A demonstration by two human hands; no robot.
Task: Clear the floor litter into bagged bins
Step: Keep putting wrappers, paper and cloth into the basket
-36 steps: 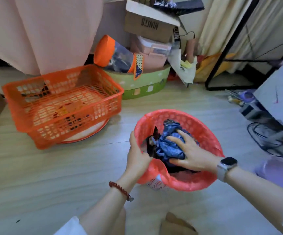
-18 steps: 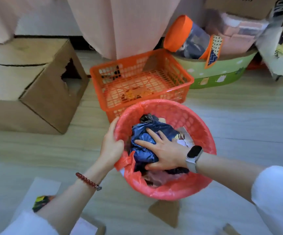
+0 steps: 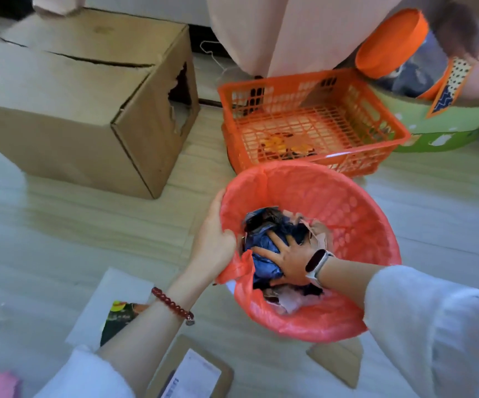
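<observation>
The right hand (image 3: 288, 261) pushed deeper into the red-bagged bin (image 3: 347, 214), pressing the crumpled blue wrapper (image 3: 264, 261) lower below the rim. The camera view swung left and down, bringing the cardboard box (image 3: 89, 110) fully into view along with floor litter: a white sheet (image 3: 112, 300) and a flattened labelled carton (image 3: 192, 372).

A round bin (image 3: 347, 214) lined with a red bag (image 3: 304, 320) sits on the pale wood floor (image 3: 60, 234). The left hand (image 3: 213, 245) grips the bin's near-left rim, thumb over the bag's edge. The right hand (image 3: 288, 261) lies inside with fingers spread, pressing on crumpled blue litter (image 3: 261, 258). Behind the bin stands an orange mesh basket (image 3: 310, 122), and further left a torn cardboard box (image 3: 89, 101). Flat cardboard pieces (image 3: 335, 360) and a white sheet (image 3: 112, 300) lie on the floor near the arms.
</observation>
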